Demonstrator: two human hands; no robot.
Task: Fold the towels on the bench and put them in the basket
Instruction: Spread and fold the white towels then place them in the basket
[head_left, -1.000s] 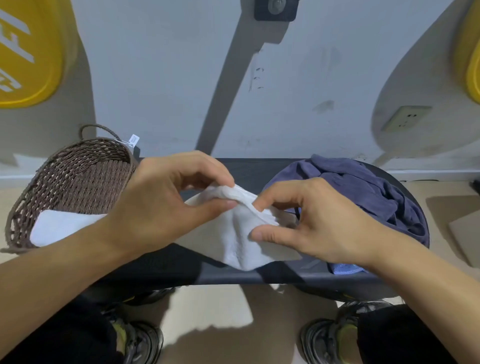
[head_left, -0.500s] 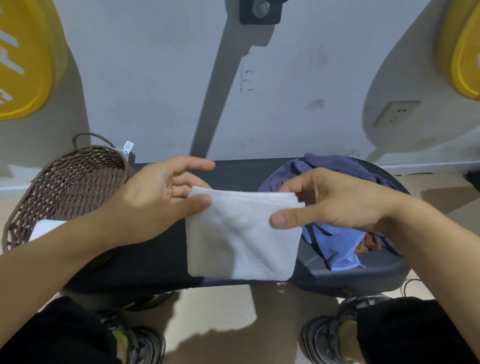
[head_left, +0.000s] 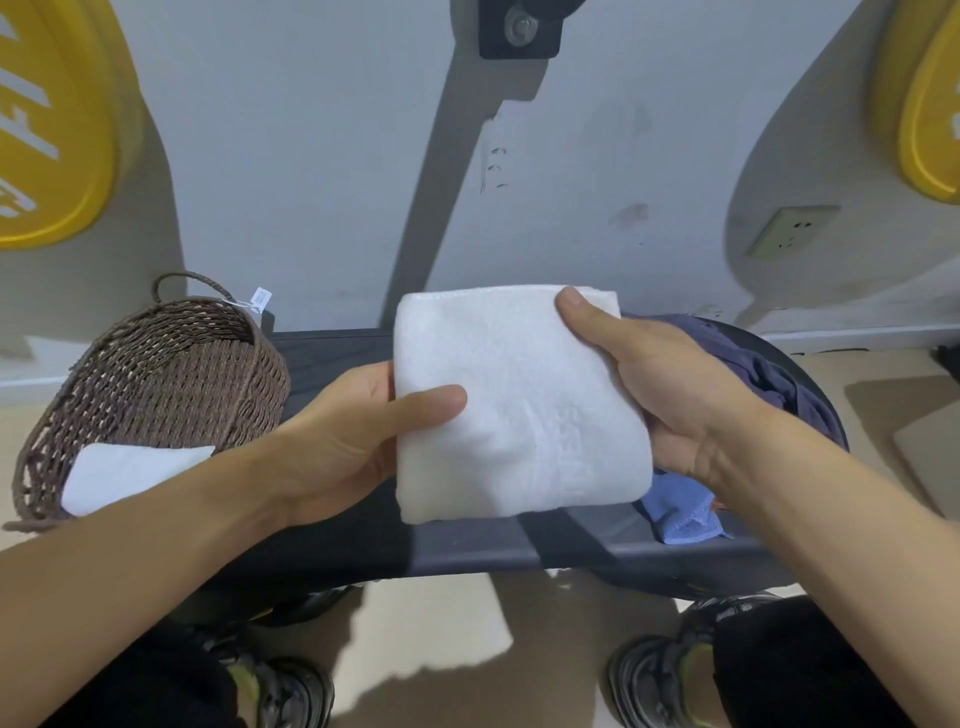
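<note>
A folded white towel (head_left: 514, 400) is held up in the air above the dark bench (head_left: 467, 551). My left hand (head_left: 358, 436) pinches its left edge, thumb on top. My right hand (head_left: 654, 384) grips its right edge, thumb across the upper corner. A brown woven basket (head_left: 156, 364) stands on the bench's left end with a folded white towel (head_left: 130, 475) inside. On the bench's right end lies a crumpled dark blue towel (head_left: 769, 374) and a light blue towel (head_left: 680, 514), both partly hidden by my right arm.
The grey wall rises right behind the bench, with a wall socket (head_left: 789, 231) at right. Yellow discs (head_left: 47, 130) hang at the upper left and upper right. My shoes (head_left: 660, 680) are on the beige floor below the bench's front edge.
The white towel went from a loose bunch to a flat folded square and has been lifted higher. Both hands shifted from its top corners to its side edges.
</note>
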